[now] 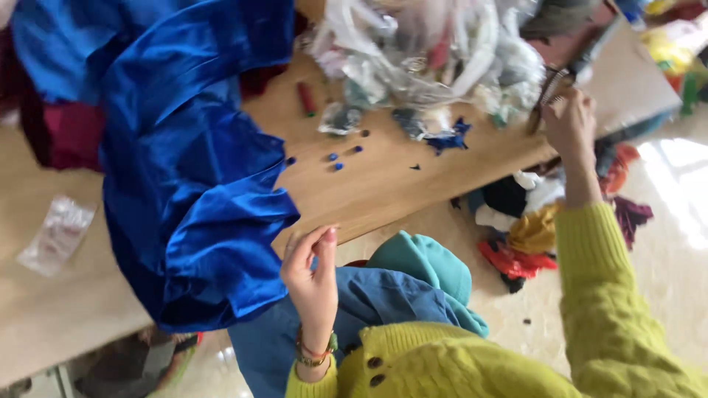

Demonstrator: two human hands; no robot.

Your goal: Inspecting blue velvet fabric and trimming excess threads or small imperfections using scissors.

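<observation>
Wooden worktable (383, 184), light brown, tilted in the head view, cluttered along its far edge. Item in hand: shiny royal-blue satin cloth (192, 169), draped in heavy folds over the table's near edge and hanging toward the floor. Left hand (311, 274), beaded bracelet at the wrist, sits just beside the cloth's lower fold; thumb and forefinger are pressed close together, though whether anything thin is pinched between them cannot be told. Right hand (569, 125), in a yellow knitted sleeve (605, 295), reaches to the far table edge with fingers curled around a dark, slim tool (549, 92), blurred; its kind cannot be told. Nearby on the table: small blue buttons (335, 158), a blue fabric scrap (448, 138), a red spool-like piece (306, 98), a heap of clear plastic bags (428, 51) holding mixed notions. Left of the cloth: maroon fabric (66, 133), a flat clear packet (57, 234). Below the table: a pile of coloured rags (523, 236) on the pale floor. Risk noted: with so much slippery satin overhanging the edge, the cloth could slide off; the loose buttons could be swept down with it.
</observation>
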